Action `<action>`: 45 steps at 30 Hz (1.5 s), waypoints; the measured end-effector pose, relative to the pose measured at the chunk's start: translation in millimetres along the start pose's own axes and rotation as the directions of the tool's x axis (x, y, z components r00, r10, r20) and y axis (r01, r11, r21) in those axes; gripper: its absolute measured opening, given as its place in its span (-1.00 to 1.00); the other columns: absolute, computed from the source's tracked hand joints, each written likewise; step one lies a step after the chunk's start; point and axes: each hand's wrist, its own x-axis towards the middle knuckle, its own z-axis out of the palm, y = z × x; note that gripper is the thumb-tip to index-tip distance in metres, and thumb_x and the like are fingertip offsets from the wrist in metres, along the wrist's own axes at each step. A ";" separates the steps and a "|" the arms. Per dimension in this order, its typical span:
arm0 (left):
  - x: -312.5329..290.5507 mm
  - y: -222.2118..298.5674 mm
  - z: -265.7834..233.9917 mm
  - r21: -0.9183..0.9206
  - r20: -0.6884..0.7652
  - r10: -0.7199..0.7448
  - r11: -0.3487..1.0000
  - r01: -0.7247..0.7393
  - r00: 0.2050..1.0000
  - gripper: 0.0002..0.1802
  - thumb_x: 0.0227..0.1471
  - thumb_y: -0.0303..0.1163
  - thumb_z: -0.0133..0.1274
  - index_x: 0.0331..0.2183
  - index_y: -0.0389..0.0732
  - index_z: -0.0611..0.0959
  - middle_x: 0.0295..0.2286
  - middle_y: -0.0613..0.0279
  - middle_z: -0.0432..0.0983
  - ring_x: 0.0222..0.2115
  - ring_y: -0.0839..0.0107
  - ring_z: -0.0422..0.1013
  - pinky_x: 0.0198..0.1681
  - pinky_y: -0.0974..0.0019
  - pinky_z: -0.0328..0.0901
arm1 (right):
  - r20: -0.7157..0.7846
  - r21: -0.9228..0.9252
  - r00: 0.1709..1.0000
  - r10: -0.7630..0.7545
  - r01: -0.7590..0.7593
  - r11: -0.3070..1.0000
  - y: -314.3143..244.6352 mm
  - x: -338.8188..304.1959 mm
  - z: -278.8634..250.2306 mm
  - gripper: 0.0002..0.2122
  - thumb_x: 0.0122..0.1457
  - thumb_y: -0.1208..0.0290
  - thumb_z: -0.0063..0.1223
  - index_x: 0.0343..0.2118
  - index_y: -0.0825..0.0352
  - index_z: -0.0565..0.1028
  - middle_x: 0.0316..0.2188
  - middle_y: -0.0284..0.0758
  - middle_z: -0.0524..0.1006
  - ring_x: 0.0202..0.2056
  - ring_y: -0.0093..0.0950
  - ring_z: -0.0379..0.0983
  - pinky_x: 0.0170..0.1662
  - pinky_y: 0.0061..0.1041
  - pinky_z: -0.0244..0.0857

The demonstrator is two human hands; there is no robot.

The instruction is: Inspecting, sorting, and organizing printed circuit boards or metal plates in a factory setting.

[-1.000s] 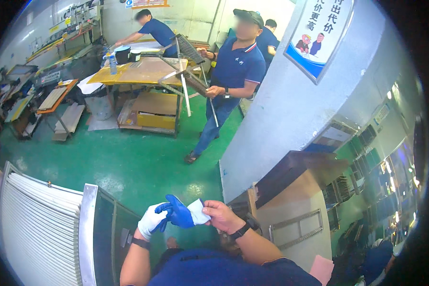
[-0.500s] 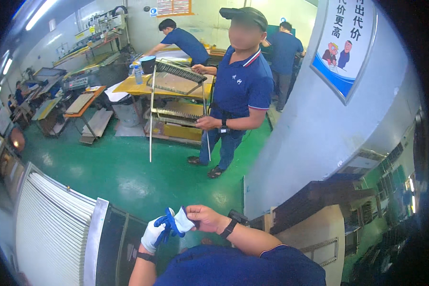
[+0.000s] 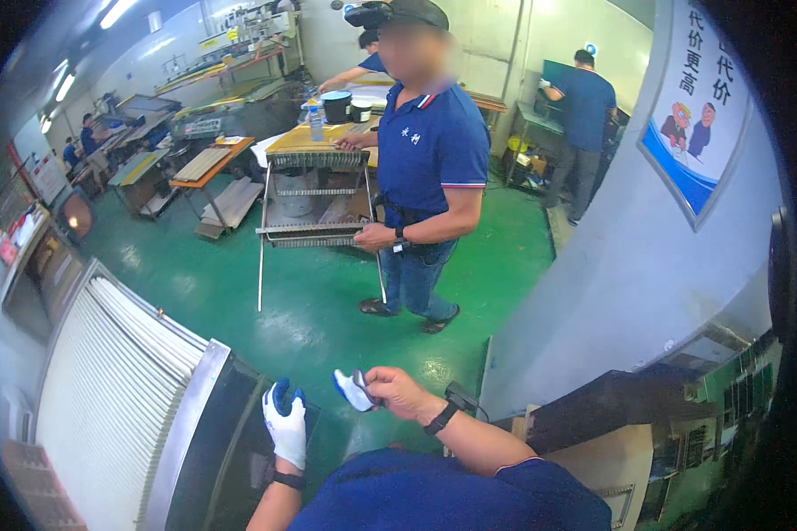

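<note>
My left hand (image 3: 285, 427) wears a white work glove with blue-coated fingers. Its fingers curve upward with a gap between them, and nothing shows in them. To its right, my bare right hand (image 3: 397, 393) pinches a loose white-and-blue work glove (image 3: 352, 389) by one end, so the rest sticks out to the left. The two hands are apart, in front of my blue shirt. Both wrists carry dark bands.
A rack of white sheets in a metal frame (image 3: 205, 376) stands at my left. Ahead, a person in a blue shirt (image 3: 434, 146) carries a metal rack with toothed bars (image 3: 314, 239). A grey wall (image 3: 584, 265) rises on the right. Other people work at tables behind.
My hands have separated: the loose glove has left my left hand and stays in my right. The co-worker has stepped leftward relative to the table, carrying the metal rack. The view has shifted.
</note>
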 end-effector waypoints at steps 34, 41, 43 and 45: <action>-35.7 1.2 17.2 -0.211 0.614 -0.251 0.861 0.462 0.749 -0.74 0.18 -0.29 -0.02 -0.35 -0.27 0.64 -0.45 0.25 0.56 -0.41 0.47 0.45 -0.31 0.31 0.36 | 0.044 -0.980 0.839 -0.542 0.143 0.141 64.3 0.6 48.9 -0.83 0.12 0.55 -0.08 -0.25 0.42 0.51 -0.36 -0.08 0.58 -0.35 -0.17 0.54 -0.28 -0.22 0.38; -41.3 6.2 19.4 -0.002 0.524 0.255 0.954 -0.299 0.812 -0.82 -0.01 -0.42 0.07 -0.31 -0.22 0.67 -0.36 0.03 0.57 -0.31 0.05 0.50 -0.19 0.13 0.39 | -0.036 -0.712 0.999 -0.035 -0.001 0.702 80.9 11.4 -1.2 -0.58 0.11 0.60 -0.13 0.08 0.38 0.43 0.01 -0.07 0.51 0.02 -0.24 0.45 0.09 -0.32 0.29; -44.2 7.8 6.3 0.072 0.588 0.305 0.903 -0.423 0.749 -0.79 -0.05 -0.42 0.09 -0.29 -0.20 0.66 -0.32 0.02 0.55 -0.27 -0.02 0.46 -0.17 0.05 0.37 | -0.043 -0.101 0.998 0.055 -0.059 0.993 49.2 8.3 24.1 -0.58 0.12 0.67 -0.15 0.09 0.46 0.41 0.06 -0.19 0.48 0.10 -0.35 0.38 0.15 -0.37 0.23; -43.8 12.3 6.8 0.073 0.614 0.321 0.887 -0.457 0.721 -0.78 -0.07 -0.41 0.12 -0.29 -0.20 0.67 -0.29 0.02 0.55 -0.26 -0.01 0.47 -0.15 0.07 0.38 | -0.007 0.027 0.996 -0.086 0.086 0.996 30.8 11.5 34.8 -0.58 0.12 0.69 -0.17 0.10 0.49 0.39 0.05 -0.20 0.48 0.10 -0.36 0.38 0.16 -0.38 0.23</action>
